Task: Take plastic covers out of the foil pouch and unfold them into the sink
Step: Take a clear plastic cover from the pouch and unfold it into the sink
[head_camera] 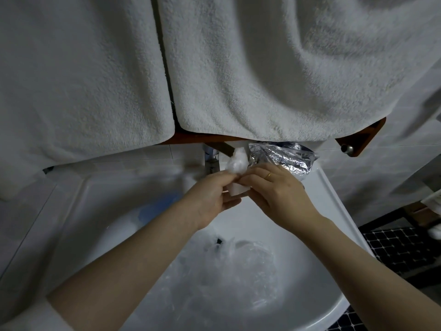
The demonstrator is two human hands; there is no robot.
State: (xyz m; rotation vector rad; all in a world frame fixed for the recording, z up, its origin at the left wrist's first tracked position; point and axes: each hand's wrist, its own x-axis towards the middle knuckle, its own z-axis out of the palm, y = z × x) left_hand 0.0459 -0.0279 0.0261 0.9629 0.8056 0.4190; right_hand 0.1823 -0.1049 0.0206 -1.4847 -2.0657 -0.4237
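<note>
Both hands, left hand (pixel 212 199) and right hand (pixel 279 194), pinch a folded plastic cover (pixel 236 164) over the sink (pixel 334 194), fingers curled. The foil pouch (pixel 284 156) lies behind, beside the tap (pixel 212 161), under hanging towels (pixel 262 68). Unfolded covers (pixel 238 271) fill the basin.

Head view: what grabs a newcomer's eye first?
Two hands, left and right, meet mid-frame over the sink, both pinching a folded cover in front of the tap. The shiny foil pouch sits on the sink's back rim just behind the right hand. Big white towels fill the top half, and crumpled clear covers lie in the basin.
</note>
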